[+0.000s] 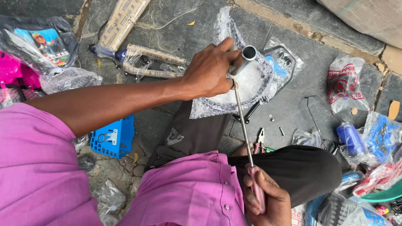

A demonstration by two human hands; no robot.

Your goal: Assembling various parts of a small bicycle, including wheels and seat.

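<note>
On the stone floor between your knees: one long screwdriver (245,134), one metal tube (243,60), both in your hands.
Hands: two, both yours. Your left hand (209,71) reaches out from the pink sleeve; your right hand (266,201) sits low, close to your body.
Left fingers: curled tight round the metal tube, thumb pressed near the screwdriver's tip.
Right fingers: wrapped closed on the screwdriver's pink handle (256,188).
Screwdriver axis: long and nearly straight up the view, handle at 6 o'clock, tip at 12 o'clock, leaning slightly towards 11.
Tube direction: open round end points to about 1 o'clock; the rest is hidden under your fingers.
Tip contact: it meets the tube just under your left hand; the exact spot I cannot tell.
Under the tube: one clear bubble-wrap bag (234,90).
At 9 o'clock: one blue plastic basket (113,138).
At 3 o'clock: one pair of pliers (260,140) on the floor.
</note>
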